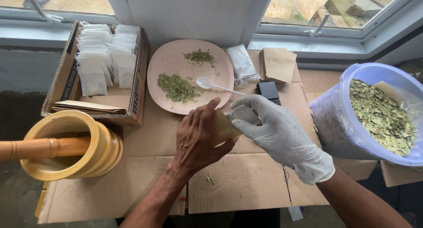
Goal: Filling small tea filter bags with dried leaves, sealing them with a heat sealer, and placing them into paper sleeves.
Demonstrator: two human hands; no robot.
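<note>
Hands meet over the cardboard-covered worktop [132, 188]: the bare left hand [200, 137] is closed round a small brown packet [224, 124], steadying it so the gloved right hand [275, 129] can pinch its upper edge. Packet sits between both grips, just below the pink plate [167, 65] of crushed leaves [176, 87] and white spoon [211, 84].

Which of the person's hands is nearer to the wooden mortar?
Left. The bare left hand, holding a small tan packet, is right of the wooden mortar. The gloved right hand is farther right, beyond the left, pinching the same packet.
</note>
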